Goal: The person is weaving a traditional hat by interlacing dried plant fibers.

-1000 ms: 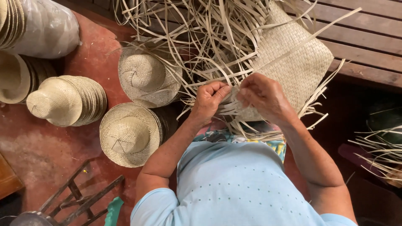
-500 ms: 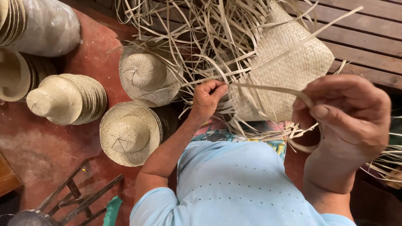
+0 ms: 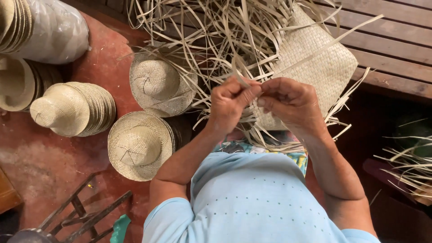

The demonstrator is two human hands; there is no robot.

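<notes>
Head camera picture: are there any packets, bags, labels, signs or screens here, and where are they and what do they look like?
Plastic bag: top left on the red floor, a bulging, crinkly, see-through grey sack beside stacked straw hats.
No labels, signs or screens can be seen anywhere else.

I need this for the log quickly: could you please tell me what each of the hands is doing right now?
Left hand: closed, pinching a straw strip at the woven piece.
Right hand: closed, fingers curled on strips at the same spot.
</notes>
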